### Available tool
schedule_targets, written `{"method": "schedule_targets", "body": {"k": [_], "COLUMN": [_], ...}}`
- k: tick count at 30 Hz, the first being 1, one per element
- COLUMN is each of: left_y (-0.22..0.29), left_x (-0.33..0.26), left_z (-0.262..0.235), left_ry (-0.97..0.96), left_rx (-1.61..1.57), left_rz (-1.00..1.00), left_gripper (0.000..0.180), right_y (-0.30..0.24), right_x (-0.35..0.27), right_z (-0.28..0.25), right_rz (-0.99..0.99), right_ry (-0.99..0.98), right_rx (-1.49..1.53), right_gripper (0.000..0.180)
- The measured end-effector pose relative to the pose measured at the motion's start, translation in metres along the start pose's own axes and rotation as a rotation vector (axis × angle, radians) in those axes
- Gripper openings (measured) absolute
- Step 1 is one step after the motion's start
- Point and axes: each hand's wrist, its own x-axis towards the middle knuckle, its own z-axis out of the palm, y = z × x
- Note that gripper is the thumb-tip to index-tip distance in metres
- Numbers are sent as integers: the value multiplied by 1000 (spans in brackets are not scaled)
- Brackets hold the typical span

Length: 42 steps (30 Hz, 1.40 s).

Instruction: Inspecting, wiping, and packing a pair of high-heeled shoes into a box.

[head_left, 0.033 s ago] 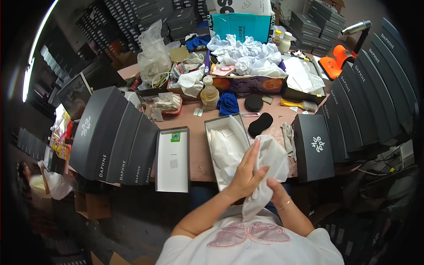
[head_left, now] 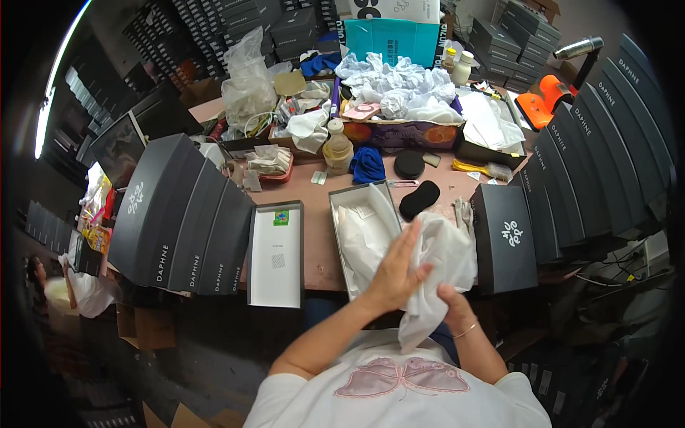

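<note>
A loose white wrapped bundle (head_left: 444, 250), of thin paper or cloth, is in front of my chest; its contents are hidden. My right hand (head_left: 457, 307) grips its lower right side, thumb on top. My left hand (head_left: 394, 277) lies along its left edge, fingers stretched out and thumb spread over the wrapping. Just beyond my left hand, an open grey shoebox (head_left: 335, 246) holds a white-wrapped item (head_left: 359, 232) and a sheet of white tissue. To the left lies a box lid (head_left: 277, 246), its white inside facing up, with a small green sticker.
Dark shoeboxes stand stacked at left (head_left: 168, 214) and right (head_left: 585, 150); one box (head_left: 508, 239) stands near my right hand. A black oval pad (head_left: 419, 200), blue cloth (head_left: 367, 165), glue jar (head_left: 337, 150) and yellow brush (head_left: 481, 169) lie behind. Crumpled paper (head_left: 399, 85) fills a carton.
The bundle has shifted slightly right and its upper part has spread wider. My left fingers have moved to its left edge; my right hand moved slightly right, still gripping it.
</note>
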Motion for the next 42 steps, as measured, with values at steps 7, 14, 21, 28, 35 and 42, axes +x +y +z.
{"method": "schedule_targets", "body": {"k": [7, 14, 21, 28, 35, 42], "left_y": [-154, -147, -122, -122, -33, -50], "left_x": [51, -18, -37, -133, -122, -109], "left_z": [-13, -22, -67, -109, -162, -63], "left_ry": [-377, -577, -521, 299, 449, 313], "left_rx": [1012, 887, 637, 845, -432, -226], "left_rz": [-163, -31, -155, -590, -559, -613], "left_gripper": [54, 49, 26, 40, 18, 51], "right_y": [-65, -88, -2, 34, -26, -13], "right_x": [-19, 66, 162, 157, 101, 91], "right_z": [5, 53, 61, 27, 36, 17], "right_rz": [-152, 44, -597, -663, -592, -420], "right_ry": [155, 120, 48, 102, 15, 148], "right_rx": [-494, -773, -1907, -2273, -1464, -1367], "right_gripper": [64, 52, 71, 47, 61, 65]}}
